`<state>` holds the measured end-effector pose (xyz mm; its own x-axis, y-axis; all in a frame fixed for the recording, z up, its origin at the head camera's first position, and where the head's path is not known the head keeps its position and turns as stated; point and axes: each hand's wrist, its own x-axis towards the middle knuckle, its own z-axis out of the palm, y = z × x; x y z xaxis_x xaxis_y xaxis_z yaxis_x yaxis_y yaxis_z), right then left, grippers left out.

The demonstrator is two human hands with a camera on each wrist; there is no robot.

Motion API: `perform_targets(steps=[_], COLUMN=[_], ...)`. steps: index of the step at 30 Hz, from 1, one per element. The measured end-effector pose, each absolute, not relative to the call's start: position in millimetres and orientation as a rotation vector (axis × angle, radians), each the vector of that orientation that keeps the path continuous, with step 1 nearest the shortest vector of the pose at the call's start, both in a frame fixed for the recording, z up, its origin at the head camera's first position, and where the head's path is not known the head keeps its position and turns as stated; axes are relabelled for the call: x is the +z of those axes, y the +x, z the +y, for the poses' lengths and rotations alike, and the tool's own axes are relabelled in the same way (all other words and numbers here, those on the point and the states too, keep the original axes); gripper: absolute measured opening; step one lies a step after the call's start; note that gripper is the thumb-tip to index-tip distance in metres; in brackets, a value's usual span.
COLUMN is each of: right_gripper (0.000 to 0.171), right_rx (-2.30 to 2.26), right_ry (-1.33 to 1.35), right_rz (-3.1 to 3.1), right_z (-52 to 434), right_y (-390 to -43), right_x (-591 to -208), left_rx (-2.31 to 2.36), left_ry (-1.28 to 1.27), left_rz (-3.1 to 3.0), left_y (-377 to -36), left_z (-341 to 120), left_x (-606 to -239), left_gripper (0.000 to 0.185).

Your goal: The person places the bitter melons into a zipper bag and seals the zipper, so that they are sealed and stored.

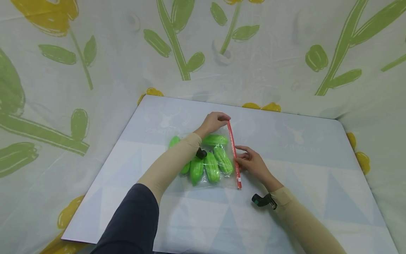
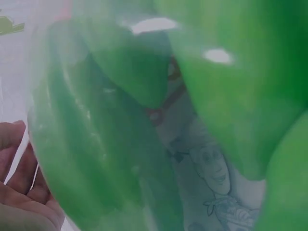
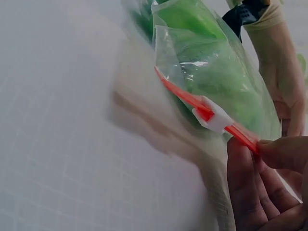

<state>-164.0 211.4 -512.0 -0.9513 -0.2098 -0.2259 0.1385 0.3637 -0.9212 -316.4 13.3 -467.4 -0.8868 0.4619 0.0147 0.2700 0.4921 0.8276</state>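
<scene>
A clear plastic zip bag (image 1: pixel 226 181) lies on the table, holding several bright green, ridged, gourd-like vegetables (image 1: pixel 211 167). Along its right edge runs a red zip strip (image 1: pixel 232 137), with a white slider (image 3: pixel 214 114) near the strip's near end. My left hand (image 1: pixel 213 123) reaches across the bag and pinches the strip's far end. Lower down the strip, my right hand (image 1: pixel 253 164) pinches it between thumb and fingers, close to the slider in the right wrist view. Green vegetables (image 2: pixel 96 134) fill most of the left wrist view, where a cartoon figure (image 2: pixel 214 168) shows between them.
The pale table (image 1: pixel 301 197) has a blue triangle pattern. Behind it and at the sides hangs a white cloth (image 1: pixel 272 70) printed with green leaves and yellow flowers. A black camera mount (image 1: pixel 264 200) sits on the right wrist.
</scene>
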Motion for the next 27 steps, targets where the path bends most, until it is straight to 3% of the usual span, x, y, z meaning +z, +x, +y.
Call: perform_targets(steps=[27], right_gripper=[0.05], right_rx=[-1.569], right_ry=[0.004], right_rz=[2.493], right_z=[254], right_y=[-165], right_x=[-523], left_rx=[1.259], left_ry=[0.641], left_rz=[2.602], left_y=[-321], left_z=[-21], left_x=[-456], left_gripper=[0.031])
